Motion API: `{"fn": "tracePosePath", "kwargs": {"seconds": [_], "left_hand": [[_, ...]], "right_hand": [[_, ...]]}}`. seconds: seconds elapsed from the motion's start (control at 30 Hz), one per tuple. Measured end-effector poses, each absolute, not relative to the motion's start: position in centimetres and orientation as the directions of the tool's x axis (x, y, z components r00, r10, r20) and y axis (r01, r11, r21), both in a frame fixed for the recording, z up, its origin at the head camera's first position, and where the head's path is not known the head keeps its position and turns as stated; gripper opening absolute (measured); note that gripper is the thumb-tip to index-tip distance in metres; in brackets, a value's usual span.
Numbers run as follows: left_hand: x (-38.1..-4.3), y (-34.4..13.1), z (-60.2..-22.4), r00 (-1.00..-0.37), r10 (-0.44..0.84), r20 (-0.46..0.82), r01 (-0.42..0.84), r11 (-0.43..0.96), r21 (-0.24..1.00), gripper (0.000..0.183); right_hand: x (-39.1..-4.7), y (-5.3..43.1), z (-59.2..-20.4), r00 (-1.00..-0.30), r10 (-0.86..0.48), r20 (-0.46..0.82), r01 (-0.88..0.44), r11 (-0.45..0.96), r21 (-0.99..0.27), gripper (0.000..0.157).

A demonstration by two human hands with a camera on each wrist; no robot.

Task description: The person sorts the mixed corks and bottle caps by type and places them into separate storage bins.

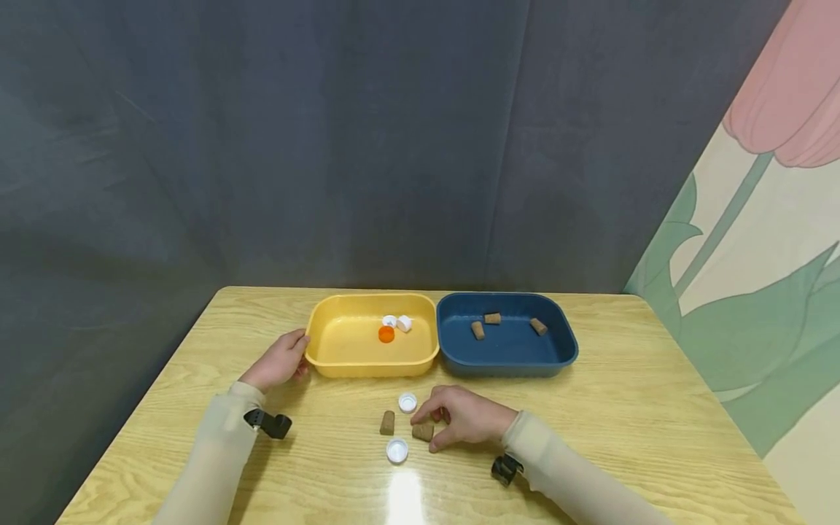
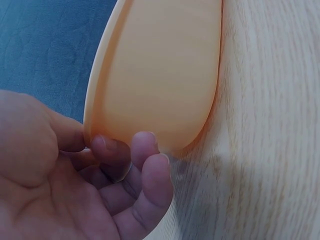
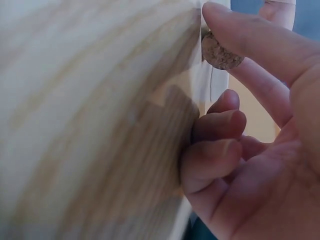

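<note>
At the left end of the yellow plastic bin [image 1: 370, 370], my left hand [image 1: 278, 361] pinches the rim between thumb and curled fingers; the bin's outer wall [image 2: 165, 65] fills much of the left wrist view. My right hand [image 1: 466, 415] is low over the table, thumb and index finger on either side of a cork stopper [image 1: 423, 432] lying on the wood. In the right wrist view the round end of that cork [image 3: 221, 54] shows between them, partly covered by the thumb. A second cork [image 1: 388, 423] stands nearby, between two white bottle caps [image 1: 407, 402] [image 1: 397, 450].
Two white caps [image 1: 404, 324] and an orange cap [image 1: 386, 334] lie inside the yellow bin. A dark blue bin [image 1: 508, 370] adjoins it on the right, with three corks [image 1: 477, 330] in it. Behind the wooden table [image 1: 656, 408] hangs a dark curtain [image 1: 420, 146].
</note>
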State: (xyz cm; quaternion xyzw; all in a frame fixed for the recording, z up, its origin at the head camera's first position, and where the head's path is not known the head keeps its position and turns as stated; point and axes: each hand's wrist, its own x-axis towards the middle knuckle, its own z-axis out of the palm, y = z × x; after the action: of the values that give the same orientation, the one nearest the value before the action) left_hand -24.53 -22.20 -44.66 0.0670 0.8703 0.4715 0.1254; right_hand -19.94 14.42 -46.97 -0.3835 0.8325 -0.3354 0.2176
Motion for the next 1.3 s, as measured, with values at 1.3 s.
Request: {"fn": "tracePosePath", "kwargs": {"seconds": [1.3], "left_hand": [[-24.7,-22.3,-44.9,-0.960,0.236,-0.151,-0.003,0.530,0.848,0.035]], "right_hand": [[-19.9,17.0,-44.0,-0.747,-0.663,0.056,-0.472,0.468,-0.747,0.040]]}}
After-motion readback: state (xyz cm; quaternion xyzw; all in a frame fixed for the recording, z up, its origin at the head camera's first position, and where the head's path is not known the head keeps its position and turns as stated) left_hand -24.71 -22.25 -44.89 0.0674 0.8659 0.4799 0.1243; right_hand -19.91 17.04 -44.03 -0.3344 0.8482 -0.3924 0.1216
